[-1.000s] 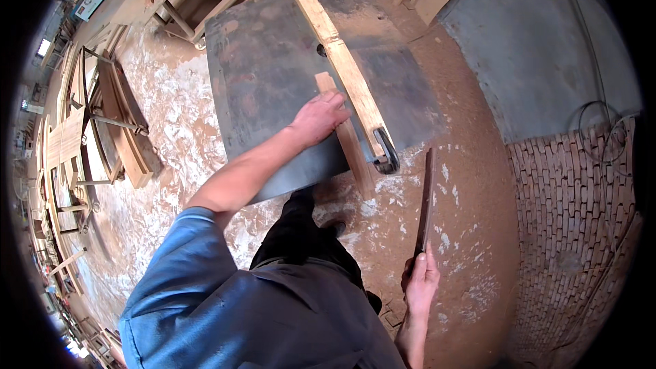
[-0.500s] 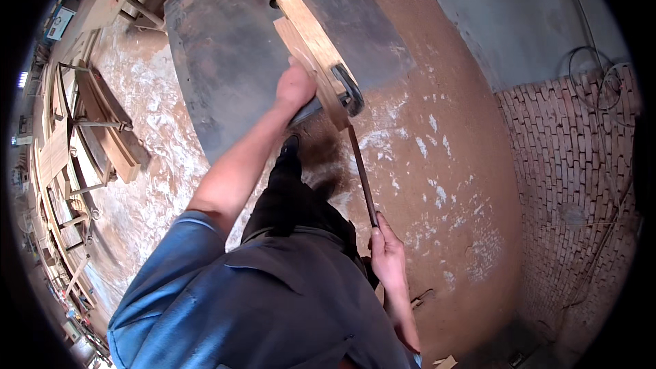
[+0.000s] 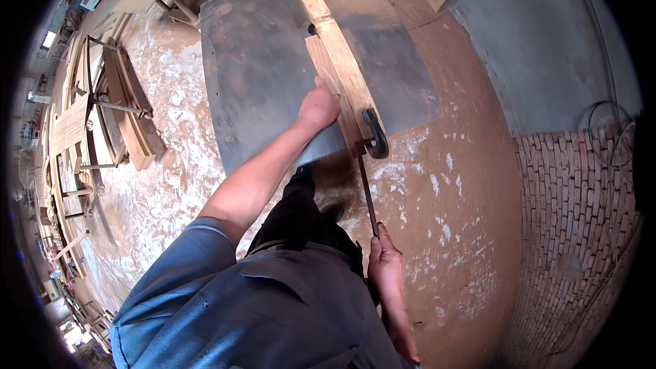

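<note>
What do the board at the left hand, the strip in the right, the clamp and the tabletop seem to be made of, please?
Board: wood, seemingly bare, from its light brown, matte face.
Strip: dull dark brown; wood or metal, I cannot tell.
Clamp: probably dark-coated metal, by its slim curved frame.
Tabletop: likely worn sheet metal, from its grey blotches and dull sheen.

A brown wooden strip (image 3: 349, 123) overhangs the near edge of the tabletop (image 3: 256, 61); a thin dark bar (image 3: 368, 195) points at its end.
</note>
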`<state>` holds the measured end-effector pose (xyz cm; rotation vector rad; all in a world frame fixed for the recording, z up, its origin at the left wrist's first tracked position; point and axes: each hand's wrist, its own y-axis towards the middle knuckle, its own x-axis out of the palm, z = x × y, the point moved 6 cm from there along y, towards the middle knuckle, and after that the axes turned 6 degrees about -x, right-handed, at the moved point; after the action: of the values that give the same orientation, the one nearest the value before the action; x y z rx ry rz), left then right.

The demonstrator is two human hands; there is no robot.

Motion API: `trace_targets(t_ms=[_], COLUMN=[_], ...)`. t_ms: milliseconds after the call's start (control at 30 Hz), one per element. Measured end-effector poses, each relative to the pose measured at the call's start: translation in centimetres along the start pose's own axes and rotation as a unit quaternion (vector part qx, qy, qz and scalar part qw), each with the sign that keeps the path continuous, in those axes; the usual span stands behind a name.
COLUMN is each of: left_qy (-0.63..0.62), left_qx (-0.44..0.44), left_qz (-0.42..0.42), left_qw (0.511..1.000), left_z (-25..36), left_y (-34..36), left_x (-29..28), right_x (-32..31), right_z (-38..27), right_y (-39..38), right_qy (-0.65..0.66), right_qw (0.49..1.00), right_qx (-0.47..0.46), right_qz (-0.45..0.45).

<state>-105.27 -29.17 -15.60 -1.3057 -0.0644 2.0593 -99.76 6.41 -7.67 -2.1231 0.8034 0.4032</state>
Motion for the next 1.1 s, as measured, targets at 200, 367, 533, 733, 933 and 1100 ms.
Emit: trace_targets(t_ms=[200,367,533,733,933,1100], left_qy=[0.012,0.021,-0.004,-0.038,-0.046,-0.046], left_qx=[-0.001,-0.016,-0.036,-0.057,-0.049,-0.009], left_qz=[0.023,0.009,-0.003,-0.022,0.011,-0.044], left_qw=[1.0,1.0,0.999,0.997,0.998,0.998], left_z=[-0.4,-0.3,-1.4,-0.2,-1.9,-2.7], left_y=[5.6,9.4,14.4,18.5,25.6,31.1], left_x=[-3.0,-5.4,-7.2,-10.5,-12.9,-16.5], right_x=[0.8,1.5,2.4,3.5,5.0,6.4], right_z=[-4.7,-7.7,-11.4,-15.8,-20.6,-25.5], right_y=[4.3,7.4,10.6,14.6,18.8,23.2], right_qy=[-0.02,-0.037,-0.046,-0.045,-0.065,-0.075], right_qw=[0.998,0.992,0.985,0.986,0.979,0.964], right_qx=[-0.06,-0.12,-0.158,-0.156,-0.185,-0.241], right_qz=[-0.001,0.03,0.043,0.046,0.062,0.085])
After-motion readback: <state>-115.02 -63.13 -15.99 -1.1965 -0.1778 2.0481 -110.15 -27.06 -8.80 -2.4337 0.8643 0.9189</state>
